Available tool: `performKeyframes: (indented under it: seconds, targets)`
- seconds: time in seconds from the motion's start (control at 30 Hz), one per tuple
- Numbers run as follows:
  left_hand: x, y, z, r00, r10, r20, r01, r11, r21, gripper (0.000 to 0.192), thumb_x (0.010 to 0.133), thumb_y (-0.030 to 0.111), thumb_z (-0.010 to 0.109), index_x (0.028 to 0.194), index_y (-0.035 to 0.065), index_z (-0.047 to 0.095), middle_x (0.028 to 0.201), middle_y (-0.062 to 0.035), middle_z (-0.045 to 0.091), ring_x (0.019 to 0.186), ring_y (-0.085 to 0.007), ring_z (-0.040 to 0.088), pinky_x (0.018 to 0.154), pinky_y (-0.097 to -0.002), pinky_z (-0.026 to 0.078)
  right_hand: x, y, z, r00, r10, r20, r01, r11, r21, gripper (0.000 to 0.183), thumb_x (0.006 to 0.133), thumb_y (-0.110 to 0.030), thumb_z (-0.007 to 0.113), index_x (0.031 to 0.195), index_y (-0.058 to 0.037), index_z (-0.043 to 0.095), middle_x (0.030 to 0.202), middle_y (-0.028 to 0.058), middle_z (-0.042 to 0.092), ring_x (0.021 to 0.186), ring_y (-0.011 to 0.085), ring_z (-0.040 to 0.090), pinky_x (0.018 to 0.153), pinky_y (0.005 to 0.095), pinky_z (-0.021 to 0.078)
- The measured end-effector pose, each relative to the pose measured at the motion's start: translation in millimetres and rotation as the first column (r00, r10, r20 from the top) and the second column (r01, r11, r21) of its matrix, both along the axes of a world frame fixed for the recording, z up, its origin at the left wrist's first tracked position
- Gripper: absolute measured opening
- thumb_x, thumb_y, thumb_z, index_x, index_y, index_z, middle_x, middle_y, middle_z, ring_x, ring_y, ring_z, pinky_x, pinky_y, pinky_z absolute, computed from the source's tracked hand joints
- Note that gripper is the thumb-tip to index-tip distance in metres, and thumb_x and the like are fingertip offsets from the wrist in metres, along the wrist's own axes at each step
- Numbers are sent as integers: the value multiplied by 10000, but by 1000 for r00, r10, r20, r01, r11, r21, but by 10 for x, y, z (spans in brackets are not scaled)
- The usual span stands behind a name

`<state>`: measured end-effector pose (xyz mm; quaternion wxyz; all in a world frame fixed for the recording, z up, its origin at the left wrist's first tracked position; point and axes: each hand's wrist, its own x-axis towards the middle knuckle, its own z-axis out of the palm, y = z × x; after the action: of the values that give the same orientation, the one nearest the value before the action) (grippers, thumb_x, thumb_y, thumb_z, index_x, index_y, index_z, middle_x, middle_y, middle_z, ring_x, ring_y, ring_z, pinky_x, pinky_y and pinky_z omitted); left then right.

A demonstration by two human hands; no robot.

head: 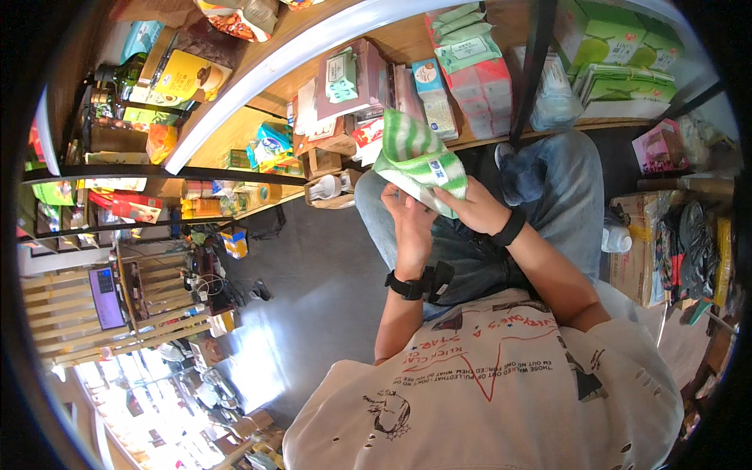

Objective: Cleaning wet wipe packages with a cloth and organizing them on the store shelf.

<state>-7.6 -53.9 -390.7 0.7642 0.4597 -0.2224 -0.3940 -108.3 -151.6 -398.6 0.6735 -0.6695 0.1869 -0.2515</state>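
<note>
A green-and-white striped cloth (420, 158), bearing a small white label, is held above my knees, in front of the shelf. My right hand (479, 207) grips its lower right edge, with the thumb on top near the label. At the cloth's lower left edge is my left hand (407, 220), its fingers bent and touching or very near the fabric; whether they grip it I cannot tell. Black bands circle both wrists.
A wooden shelf holds green wipes packs (470, 53), pink-and-grey packs (483, 97), a blue-and-white box (427, 79) and green cartons (611, 38). Snacks and bottles stand on shelves at the left. A cardboard box (631, 249) and a plastic bottle (615, 239) are at the right.
</note>
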Motion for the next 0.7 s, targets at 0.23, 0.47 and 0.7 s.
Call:
performKeyframes:
  seconds: [0.23, 0.47, 0.7]
  targets:
    - [128, -39, 173, 977, -2, -212, -4, 1000, -29, 619, 915, 528, 272, 1364, 101, 281, 1339, -106, 386, 1220, -266, 382, 1011, -425, 302, -109, 144, 32, 992, 128, 22, -124, 986, -107, 340, 883, -230, 516, 1150, -18, 522, 1127, 188, 561, 1025, 322, 538, 895, 351, 401]
    - [-119, -107, 100, 984, -83, -154, 74, 995, -65, 673, 914, 550, 294, 1403, 103, 174, 1405, -81, 294, 1275, -242, 311, 1051, -398, 245, 24, -16, 72, 996, 68, 53, -67, 998, -14, 356, 936, -287, 430, 1164, -24, 509, 1111, 171, 568, 1036, 304, 526, 899, 355, 392]
    - [104, -129, 253, 981, -43, 190, 19, 992, 126, 592, 950, 488, 238, 1351, 53, 276, 1318, -79, 398, 1186, -237, 403, 1000, -375, 306, -129, 96, 191, 959, 282, -5, -281, 955, -90, 400, 946, -305, 396, 1244, -44, 453, 1222, 194, 495, 1128, 332, 465, 952, 359, 352]
